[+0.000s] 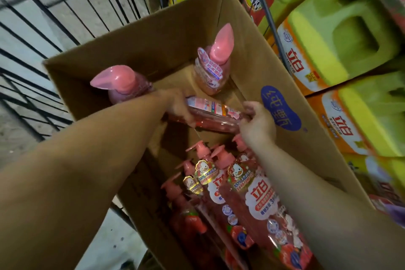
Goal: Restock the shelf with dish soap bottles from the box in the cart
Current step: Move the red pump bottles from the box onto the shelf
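Gripping a lying dish soap bottle (215, 116) by both ends, the left hand (178, 106) and right hand (257, 124) risk toppling upright bottles (213, 68) nearby while lifting.

We see a cardboard box (285, 138) sitting in a black wire cart (65, 35), its flaps open. On the box floor, two squat bottles with pink caps stand at the far end, one in the left corner (122, 85), one toward the right (213, 68). Nearer to us, a cluster of red pump bottles (241, 199) stands upright, packed close together. Between the two groups the bare cardboard bottom shows. To the right of the cart, a shelf carries rows of green jugs (341, 35) with orange labels, lying packed side by side.
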Motion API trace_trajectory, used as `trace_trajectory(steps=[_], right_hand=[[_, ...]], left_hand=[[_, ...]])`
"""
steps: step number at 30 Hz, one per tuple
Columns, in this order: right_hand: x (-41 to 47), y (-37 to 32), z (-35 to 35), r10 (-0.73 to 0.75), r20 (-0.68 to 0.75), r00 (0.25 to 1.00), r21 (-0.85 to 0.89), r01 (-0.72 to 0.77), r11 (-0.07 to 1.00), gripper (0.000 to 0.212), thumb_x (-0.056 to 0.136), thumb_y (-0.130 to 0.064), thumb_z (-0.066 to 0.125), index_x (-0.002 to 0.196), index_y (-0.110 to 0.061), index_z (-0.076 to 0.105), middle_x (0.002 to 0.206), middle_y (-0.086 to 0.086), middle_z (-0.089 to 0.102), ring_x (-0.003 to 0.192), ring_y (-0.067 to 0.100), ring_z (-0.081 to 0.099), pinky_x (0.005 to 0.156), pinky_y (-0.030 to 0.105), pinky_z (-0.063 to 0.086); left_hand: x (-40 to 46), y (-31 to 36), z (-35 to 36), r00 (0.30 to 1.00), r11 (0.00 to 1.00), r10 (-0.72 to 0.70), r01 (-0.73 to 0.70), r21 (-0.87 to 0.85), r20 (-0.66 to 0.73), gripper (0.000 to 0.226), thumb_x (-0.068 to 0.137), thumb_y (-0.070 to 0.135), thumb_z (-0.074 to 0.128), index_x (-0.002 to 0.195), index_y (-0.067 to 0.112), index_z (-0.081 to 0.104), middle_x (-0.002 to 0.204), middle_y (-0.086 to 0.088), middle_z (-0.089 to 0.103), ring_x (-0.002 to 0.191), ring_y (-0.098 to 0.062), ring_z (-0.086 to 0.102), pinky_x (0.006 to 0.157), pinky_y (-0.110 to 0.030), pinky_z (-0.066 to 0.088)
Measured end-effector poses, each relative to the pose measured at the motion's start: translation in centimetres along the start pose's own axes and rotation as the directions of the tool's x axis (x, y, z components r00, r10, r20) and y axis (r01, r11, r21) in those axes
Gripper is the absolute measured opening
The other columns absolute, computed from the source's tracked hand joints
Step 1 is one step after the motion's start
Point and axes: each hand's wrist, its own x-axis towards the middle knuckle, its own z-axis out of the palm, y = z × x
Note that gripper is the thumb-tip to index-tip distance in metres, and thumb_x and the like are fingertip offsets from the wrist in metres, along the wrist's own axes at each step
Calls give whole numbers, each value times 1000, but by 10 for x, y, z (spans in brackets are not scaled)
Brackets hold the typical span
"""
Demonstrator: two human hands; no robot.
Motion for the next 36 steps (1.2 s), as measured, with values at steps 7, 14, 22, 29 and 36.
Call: trace_trajectory(steps=[7, 14, 22, 29, 36], right_hand=[[-6, 1, 9, 32, 102, 994, -31, -29, 999, 36, 92, -11, 56, 122, -30, 57, 119, -7, 64, 104, 16, 63, 86, 37, 54], [-18, -1, 18, -6, 184, 983, -116, 28, 993, 37, 93, -12, 53, 124, -31, 57, 127, -1, 60, 109, 20, 62, 89, 34, 52], [-18, 5, 0, 7, -153, 988, -107, -23, 994, 28, 85, -10, 61, 109, -25, 59, 116, 0, 57, 114, 21, 50, 95, 33, 43], [-32, -1, -30, 56, -381, 923, 88, -24, 996, 36, 75, -5, 63, 102, -21, 45, 117, 8, 53, 111, 28, 52, 99, 40, 42], [-42, -18, -45, 36, 125, 991, 114, -50, 992, 63, 79, -19, 77, 133, -10, 46, 129, 4, 58, 118, 20, 55, 92, 21, 38]], left_hand=[[-20, 9, 5, 918, 895, 371, -312, 319, -142, 76, 70, 43, 81, 139, 34, 50, 132, 2, 58, 119, -20, 54, 96, -28, 42], [-14, 22, 48, 832, 774, 373, -37, 632, -409, 72, 89, 34, 57, 152, 30, 21, 142, -3, 43, 132, -29, 36, 115, -50, 16], [-13, 27, 48, 788, 916, 259, -18, 400, -558, 46, 76, 32, 70, 119, 31, 53, 122, 3, 57, 123, -28, 43, 109, -49, 21], [-37, 10, 52, 842, 993, 69, -107, -42, -535, 61, 65, 47, 82, 116, 30, 54, 118, -1, 57, 113, -27, 50, 95, -40, 46], [-81, 19, 56, 902, 801, 48, -292, -523, -429, 72, 55, 11, 93, 113, 23, 52, 96, 11, 64, 92, -9, 63, 86, -21, 51]])
